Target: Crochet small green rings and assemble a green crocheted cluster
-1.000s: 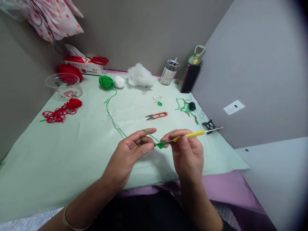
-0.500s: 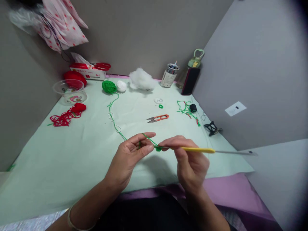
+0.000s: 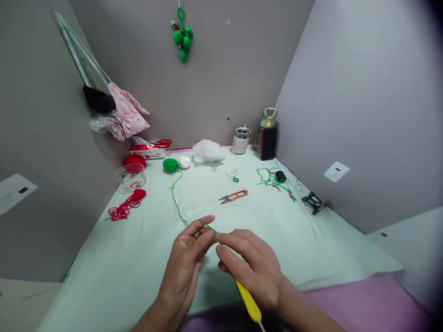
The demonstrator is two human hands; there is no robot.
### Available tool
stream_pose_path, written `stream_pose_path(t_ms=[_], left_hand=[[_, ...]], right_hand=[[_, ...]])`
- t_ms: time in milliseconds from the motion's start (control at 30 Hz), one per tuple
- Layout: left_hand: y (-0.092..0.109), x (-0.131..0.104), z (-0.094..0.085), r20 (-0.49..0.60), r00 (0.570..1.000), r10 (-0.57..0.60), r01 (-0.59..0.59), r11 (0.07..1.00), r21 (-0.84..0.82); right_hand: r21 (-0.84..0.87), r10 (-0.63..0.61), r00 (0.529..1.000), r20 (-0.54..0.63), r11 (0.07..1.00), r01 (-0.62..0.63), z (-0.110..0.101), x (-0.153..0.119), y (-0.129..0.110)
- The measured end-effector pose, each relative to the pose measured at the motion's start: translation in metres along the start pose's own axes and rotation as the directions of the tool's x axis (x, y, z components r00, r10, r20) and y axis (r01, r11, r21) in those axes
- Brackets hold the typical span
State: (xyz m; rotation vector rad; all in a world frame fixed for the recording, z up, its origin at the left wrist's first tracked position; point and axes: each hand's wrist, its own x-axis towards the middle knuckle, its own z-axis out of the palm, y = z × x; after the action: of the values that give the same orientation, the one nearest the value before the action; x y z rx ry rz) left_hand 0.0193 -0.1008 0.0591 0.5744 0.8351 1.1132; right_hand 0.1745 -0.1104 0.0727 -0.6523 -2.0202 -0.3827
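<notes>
My left hand [image 3: 188, 253] is closed in a pinch on green yarn [image 3: 208, 226], one strand running over its raised index finger. From there the strand trails back across the table to a green yarn ball [image 3: 170, 165]. My right hand [image 3: 251, 260] grips a crochet hook by its yellow handle [image 3: 248, 302], which slants down toward me. The hook's tip meets the yarn at my left fingertips, where my fingers hide the small green piece. Beyond the hands lie orange-handled thread snips [image 3: 234, 197].
White stuffing [image 3: 208, 151], a can of pens [image 3: 241, 141], a bottle [image 3: 268, 119] and a dark phone [image 3: 269, 144] stand along the back. Red yarn [image 3: 126, 206] and a clear tub [image 3: 133, 180] are at left. Yarn scraps [image 3: 273, 179] and a black claw clip [image 3: 314, 202] lie at right.
The view has tilted up, showing more wall and a hanging green crocheted piece. My right hand has turned, swinging the hook's handle from pointing right to pointing down toward me.
</notes>
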Motion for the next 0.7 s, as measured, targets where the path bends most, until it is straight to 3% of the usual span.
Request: stream_pose_path(t_ms=[167,467,700], left_hand=[[0.006,-0.004,0.001,0.029,0.999,-0.023,0.024,0.998,-0.049],[0.004,0.004,-0.009,0.078,0.995,-0.063,0.078,0.976,-0.206],[-0.001,0.005,-0.016,0.122,0.989,-0.082,0.107,0.971,-0.214]], right_hand=[[0.043,-0.040,0.999,-0.012,0.998,0.040,0.003,0.003,0.006],[0.169,0.019,0.999,0.049,0.985,-0.027,0.010,0.008,0.011],[0.188,-0.048,0.994,0.098,0.982,0.029,0.013,-0.013,0.025]])
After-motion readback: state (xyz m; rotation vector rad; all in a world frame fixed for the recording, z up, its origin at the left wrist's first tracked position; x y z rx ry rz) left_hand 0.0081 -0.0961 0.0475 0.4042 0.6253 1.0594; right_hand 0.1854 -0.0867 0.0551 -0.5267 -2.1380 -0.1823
